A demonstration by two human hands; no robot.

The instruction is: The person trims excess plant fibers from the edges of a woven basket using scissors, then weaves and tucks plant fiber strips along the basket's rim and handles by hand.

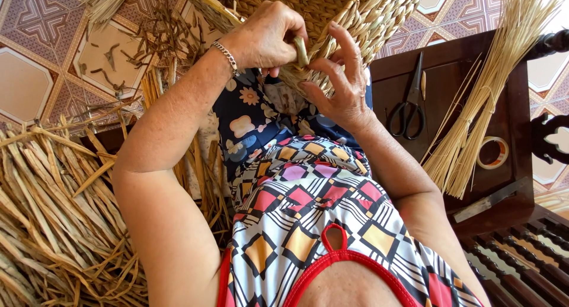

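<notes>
Far left: a heap of dried flat tan straw strands is piled on the patterned tile floor.
Upper left: short loose cuttings of brown fibre are scattered over the floor tiles.
Left hand: the left hand, with a silver chain bracelet at the wrist, is closed in a pinch on a single thick green-tan strand at the lower rim of the basket.
Work piece: a woven basket of pale natural straw is held at top centre above the lap, tilted toward the camera, with both hands on its lower rim.
Right hand: the right hand is spread against the weave just beside the strand; its grip is partly curled, fingertips pressed to the basket rim, with nothing enclosed.
Right surface: a dark wooden surface carries black-handled scissors near its left edge.
Centre of surface: a tied bundle of thin pale straw stalks is laid diagonally across it.
Near right edge: a roll of tan tape is seen just beside the bundle.
Front edge: a flat metal blade is laid there.
</notes>
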